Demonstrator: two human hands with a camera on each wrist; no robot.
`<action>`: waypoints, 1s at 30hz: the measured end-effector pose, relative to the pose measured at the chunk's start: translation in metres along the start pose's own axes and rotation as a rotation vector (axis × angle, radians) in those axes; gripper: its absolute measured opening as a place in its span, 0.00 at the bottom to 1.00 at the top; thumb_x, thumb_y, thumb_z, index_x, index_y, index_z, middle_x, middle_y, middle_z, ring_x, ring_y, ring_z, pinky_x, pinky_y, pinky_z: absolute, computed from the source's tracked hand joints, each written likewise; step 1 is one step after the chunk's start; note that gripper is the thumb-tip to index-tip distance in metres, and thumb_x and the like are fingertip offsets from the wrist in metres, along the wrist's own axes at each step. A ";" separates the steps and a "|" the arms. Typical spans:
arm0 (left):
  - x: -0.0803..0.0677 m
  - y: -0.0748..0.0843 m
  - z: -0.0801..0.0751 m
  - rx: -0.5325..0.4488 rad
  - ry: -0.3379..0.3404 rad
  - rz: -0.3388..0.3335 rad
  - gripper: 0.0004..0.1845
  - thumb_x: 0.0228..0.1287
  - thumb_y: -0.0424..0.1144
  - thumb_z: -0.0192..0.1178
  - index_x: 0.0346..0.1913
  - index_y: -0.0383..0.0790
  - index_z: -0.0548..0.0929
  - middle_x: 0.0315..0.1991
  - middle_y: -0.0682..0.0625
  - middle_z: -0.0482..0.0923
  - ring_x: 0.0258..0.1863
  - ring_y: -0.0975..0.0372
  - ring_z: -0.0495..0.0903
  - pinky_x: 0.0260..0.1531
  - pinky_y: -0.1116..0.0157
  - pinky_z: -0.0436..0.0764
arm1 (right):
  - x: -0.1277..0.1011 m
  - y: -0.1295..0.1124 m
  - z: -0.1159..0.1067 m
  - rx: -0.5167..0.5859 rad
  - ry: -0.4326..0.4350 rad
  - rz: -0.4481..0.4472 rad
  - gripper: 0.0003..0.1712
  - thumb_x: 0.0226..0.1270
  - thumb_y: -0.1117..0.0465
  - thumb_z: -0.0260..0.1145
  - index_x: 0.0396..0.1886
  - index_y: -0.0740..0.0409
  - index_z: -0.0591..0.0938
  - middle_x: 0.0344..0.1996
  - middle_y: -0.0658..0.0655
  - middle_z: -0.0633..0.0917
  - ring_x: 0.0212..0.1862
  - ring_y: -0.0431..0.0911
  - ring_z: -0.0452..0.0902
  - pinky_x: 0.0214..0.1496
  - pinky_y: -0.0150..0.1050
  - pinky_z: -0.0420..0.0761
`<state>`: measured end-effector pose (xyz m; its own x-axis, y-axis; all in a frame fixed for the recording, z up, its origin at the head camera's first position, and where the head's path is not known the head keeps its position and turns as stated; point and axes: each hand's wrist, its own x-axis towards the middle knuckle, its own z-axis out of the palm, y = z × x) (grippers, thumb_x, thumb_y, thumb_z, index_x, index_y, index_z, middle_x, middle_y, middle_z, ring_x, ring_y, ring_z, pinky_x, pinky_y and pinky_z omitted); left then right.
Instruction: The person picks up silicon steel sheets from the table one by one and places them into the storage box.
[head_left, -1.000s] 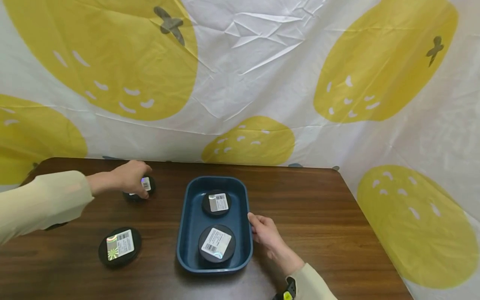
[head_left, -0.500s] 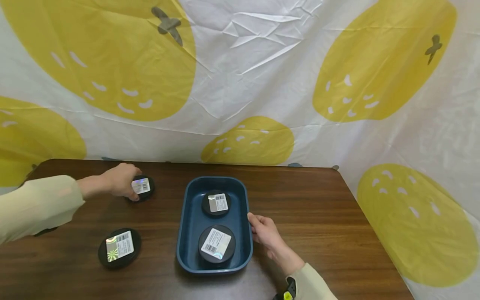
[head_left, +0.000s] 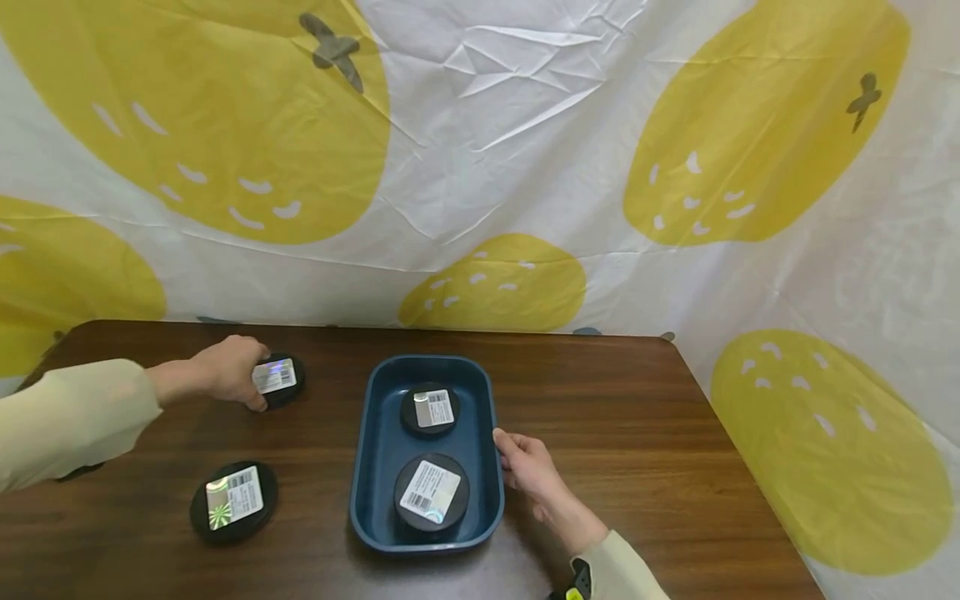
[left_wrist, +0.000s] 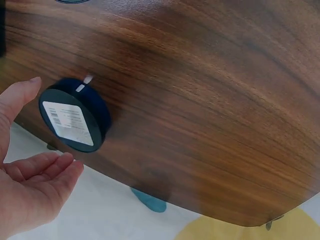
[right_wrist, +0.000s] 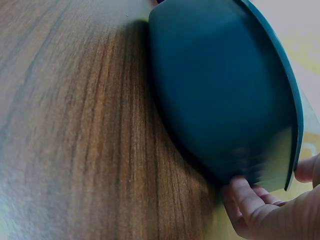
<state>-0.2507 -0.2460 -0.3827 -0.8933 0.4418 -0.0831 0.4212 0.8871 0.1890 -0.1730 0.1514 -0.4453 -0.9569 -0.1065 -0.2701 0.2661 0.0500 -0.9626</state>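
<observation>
My left hand [head_left: 231, 372] is at the left disc-shaped black item [head_left: 278, 381], which has a white barcode label on top. In the left wrist view, the thumb and fingers of that hand [left_wrist: 35, 175] are spread beside the thick round item [left_wrist: 70, 120], with gaps between. My right hand [head_left: 534, 475] holds the right side of a blue rectangular tray [head_left: 360, 467], thumb at the rim and fingers against the outer wall [right_wrist: 215, 90]. Inside the tray lie a smaller labelled black disc [head_left: 430, 409] at the back and a larger one [head_left: 431, 493] in front.
Another labelled black disc [head_left: 234, 502] lies on the brown wooden table [head_left: 622, 433], left of the tray. Behind the table hangs a white cloth [head_left: 480, 167] with yellow fruit shapes.
My left hand has drawn back to the left off the far-left disc, uncovering more of its label. The right hand and the tray have stayed in place.
</observation>
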 end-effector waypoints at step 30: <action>0.013 -0.018 0.033 -0.107 0.054 -0.096 0.32 0.31 0.48 0.76 0.30 0.23 0.75 0.25 0.42 0.71 0.27 0.52 0.71 0.27 0.57 0.74 | -0.004 0.003 -0.005 -0.002 -0.004 -0.014 0.23 0.72 0.56 0.52 0.44 0.78 0.76 0.30 0.58 0.84 0.33 0.41 0.79 0.41 0.38 0.80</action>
<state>-0.2647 -0.2514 -0.4197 -0.9370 0.3452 -0.0533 0.3169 0.9044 0.2858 -0.1693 0.1566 -0.4472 -0.9601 -0.1107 -0.2568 0.2527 0.0505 -0.9662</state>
